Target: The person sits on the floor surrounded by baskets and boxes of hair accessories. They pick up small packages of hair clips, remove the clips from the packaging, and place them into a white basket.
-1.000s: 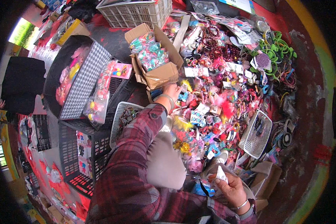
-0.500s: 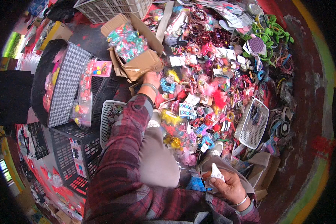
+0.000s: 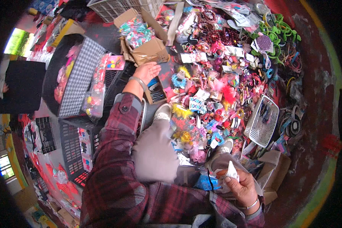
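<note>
My left hand (image 3: 146, 72) is stretched out with its fingers extended and holds nothing. It hovers over the edge of a small cardboard tray (image 3: 164, 99) with blue and dark flat items in it. Just beyond its fingers stands an open cardboard box (image 3: 150, 51) of small colourful plastic packets (image 3: 135, 33). My right hand (image 3: 242, 189), low by my right knee, pinches a small white card (image 3: 231, 171) with a pointed corner upward. A thin black strand (image 3: 209, 176) hangs near that hand, beside a blue plastic bag (image 3: 204, 182); whether I hold the strand I cannot tell.
A wide heap of hair accessories (image 3: 216, 81) covers the floor before my shoes. A white perforated basket (image 3: 268, 131) and green headbands (image 3: 279, 30) lie right. At left are a houndstooth-patterned bin (image 3: 81, 74), a black crate (image 3: 73, 152) and a dark-clothed person (image 3: 21, 85).
My left hand has drawn back from beside the large cardboard box and opened, uncovering the small tray. My right hand keeps the white card. The whole view has shifted slightly.
</note>
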Tool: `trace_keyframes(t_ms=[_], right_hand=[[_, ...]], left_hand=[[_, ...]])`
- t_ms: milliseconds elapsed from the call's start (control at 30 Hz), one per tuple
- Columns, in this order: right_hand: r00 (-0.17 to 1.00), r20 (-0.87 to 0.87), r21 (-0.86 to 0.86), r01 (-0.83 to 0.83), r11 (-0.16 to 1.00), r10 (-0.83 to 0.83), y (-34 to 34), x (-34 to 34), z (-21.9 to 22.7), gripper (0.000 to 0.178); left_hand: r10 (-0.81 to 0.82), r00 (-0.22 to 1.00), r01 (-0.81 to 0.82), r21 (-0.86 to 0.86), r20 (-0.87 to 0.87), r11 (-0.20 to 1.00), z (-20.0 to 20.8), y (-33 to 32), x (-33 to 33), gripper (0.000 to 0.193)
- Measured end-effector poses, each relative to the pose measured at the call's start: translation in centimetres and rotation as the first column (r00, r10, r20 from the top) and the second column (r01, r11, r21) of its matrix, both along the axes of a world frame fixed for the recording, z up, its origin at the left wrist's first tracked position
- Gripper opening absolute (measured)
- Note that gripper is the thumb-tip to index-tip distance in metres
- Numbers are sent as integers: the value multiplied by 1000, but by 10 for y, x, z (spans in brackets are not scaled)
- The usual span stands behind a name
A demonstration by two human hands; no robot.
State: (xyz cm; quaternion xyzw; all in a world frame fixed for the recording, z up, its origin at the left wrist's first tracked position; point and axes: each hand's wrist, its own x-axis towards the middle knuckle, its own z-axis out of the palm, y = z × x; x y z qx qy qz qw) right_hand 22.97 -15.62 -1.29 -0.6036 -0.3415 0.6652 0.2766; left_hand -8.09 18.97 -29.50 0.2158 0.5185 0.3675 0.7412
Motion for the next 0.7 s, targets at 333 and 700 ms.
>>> trace_keyframes(t_ms=[333, 700], right_hand=[[964, 88, 227, 225, 947, -251, -56, -8, -12, 31], [865, 501, 272, -182, 945, 23, -71, -1, -84, 32]], left_hand=[[-334, 413, 862, 246, -847, 443, -35, -258, -144, 36], [-366, 923, 353, -121, -121, 928, 18, -415, -152, 41]])
